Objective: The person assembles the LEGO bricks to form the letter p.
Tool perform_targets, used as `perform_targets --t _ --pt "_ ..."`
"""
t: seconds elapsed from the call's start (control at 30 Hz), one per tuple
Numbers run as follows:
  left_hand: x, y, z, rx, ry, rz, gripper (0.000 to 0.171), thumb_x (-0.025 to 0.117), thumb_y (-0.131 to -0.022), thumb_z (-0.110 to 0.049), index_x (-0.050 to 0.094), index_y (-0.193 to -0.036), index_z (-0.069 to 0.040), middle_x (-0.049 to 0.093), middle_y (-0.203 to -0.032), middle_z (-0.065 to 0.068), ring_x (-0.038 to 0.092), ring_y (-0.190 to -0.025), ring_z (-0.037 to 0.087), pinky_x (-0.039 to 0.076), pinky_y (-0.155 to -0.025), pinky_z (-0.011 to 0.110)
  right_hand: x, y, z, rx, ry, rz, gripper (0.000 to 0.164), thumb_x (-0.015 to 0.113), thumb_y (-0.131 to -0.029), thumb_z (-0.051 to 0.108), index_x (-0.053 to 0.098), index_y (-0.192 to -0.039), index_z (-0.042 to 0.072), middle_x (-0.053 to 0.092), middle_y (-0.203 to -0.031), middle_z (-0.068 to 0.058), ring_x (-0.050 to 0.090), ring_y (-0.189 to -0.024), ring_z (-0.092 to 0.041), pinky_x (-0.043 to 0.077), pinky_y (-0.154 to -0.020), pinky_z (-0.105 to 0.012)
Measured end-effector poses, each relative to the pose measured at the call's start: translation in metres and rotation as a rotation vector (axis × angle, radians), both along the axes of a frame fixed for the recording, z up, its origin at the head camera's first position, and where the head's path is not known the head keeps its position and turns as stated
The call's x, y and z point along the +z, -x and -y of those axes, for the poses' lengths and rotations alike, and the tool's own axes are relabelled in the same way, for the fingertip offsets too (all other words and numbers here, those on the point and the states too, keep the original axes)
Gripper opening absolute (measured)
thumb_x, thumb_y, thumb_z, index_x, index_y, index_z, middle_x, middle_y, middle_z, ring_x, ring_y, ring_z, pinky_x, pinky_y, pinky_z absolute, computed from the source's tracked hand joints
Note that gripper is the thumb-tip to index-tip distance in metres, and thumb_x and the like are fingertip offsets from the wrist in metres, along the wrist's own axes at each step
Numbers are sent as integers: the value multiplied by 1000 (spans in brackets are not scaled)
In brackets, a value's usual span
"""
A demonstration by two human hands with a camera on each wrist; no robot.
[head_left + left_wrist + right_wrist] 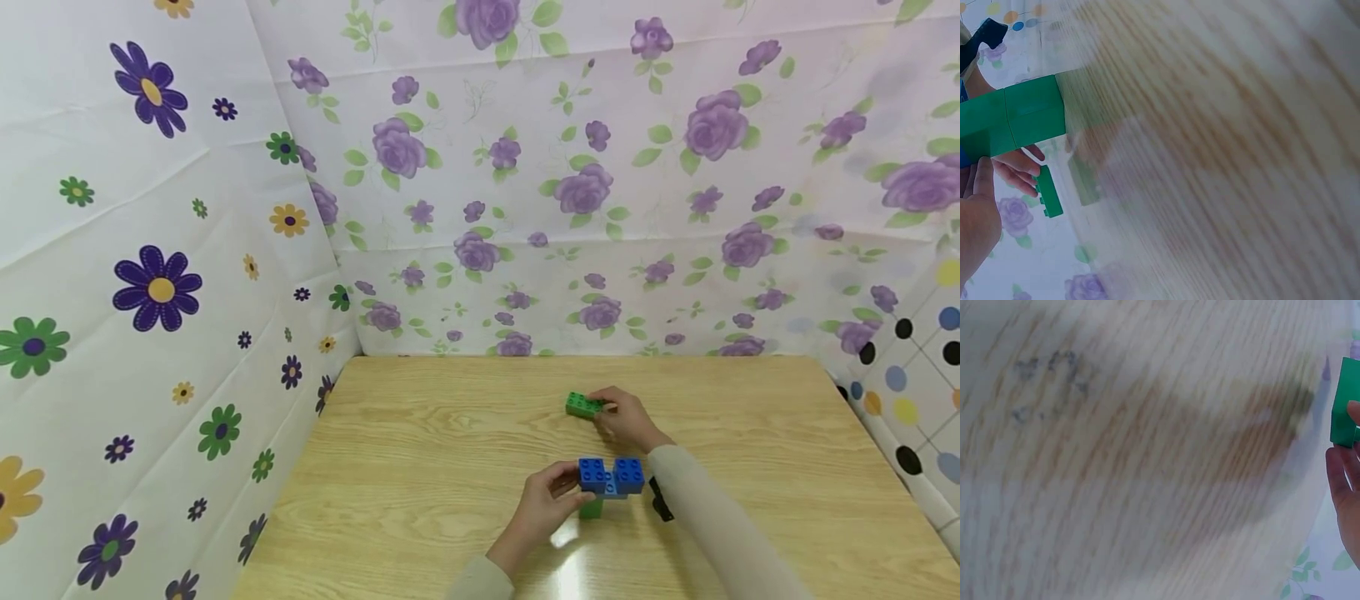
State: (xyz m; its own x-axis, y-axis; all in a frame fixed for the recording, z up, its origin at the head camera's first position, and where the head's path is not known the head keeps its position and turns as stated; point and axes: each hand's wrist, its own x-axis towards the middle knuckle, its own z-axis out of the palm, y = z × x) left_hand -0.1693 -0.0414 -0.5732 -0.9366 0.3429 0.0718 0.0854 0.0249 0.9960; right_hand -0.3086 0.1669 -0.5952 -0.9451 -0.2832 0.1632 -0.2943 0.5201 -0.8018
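Near the front of the table, my left hand (546,502) grips a toy brick structure by its left side. Two dark blue bricks (592,475) stand apart on top, over a lighter blue piece (617,493). Below is a green base (591,508); in the left wrist view it shows as two stacked green bricks (1035,112). Farther back, my right hand (628,420) pinches the right end of a studded green brick (581,405). That brick (1344,403) and some fingers (1339,475) show at the right wrist view's edge. Whether it touches the table is unclear.
The wood-grain table (420,467) has a shiny, reflective surface. A floral cloth (525,208) hangs behind its far edge, with patterned cloths on the left (187,350) and right (911,392). A black device (661,500) is by the right forearm.
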Motion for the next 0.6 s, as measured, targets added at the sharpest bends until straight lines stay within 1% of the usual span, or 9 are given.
perform_targets --t 0.23,0.5,0.6 --pt "-1 0 0 -5 15 -7 36 71 -87 -7 63 -122 -7 64 -120 5 60 -114 15 50 -95 23 12 -1 -7 27 -27 -19 31 62 -89 -4 65 -119 3 58 -121 -17 55 -111 -37 54 -88 -52" --pt "-1 1 0 -3 14 -13 36 71 -86 -6 63 -121 -7 64 -119 5 60 -114 16 50 -96 26 22 -4 -17 58 -64 -112 30 62 -90 -2 66 -119 4 58 -119 -18 56 -107 -38 57 -81 -49" --pt "-1 1 0 -4 11 -16 36 71 -86 -5 63 -121 -7 64 -119 5 60 -114 16 50 -96 26 25 -5 -21 58 -67 -128 29 63 -90 -2 66 -118 4 59 -118 -16 57 -105 -37 57 -80 -48"
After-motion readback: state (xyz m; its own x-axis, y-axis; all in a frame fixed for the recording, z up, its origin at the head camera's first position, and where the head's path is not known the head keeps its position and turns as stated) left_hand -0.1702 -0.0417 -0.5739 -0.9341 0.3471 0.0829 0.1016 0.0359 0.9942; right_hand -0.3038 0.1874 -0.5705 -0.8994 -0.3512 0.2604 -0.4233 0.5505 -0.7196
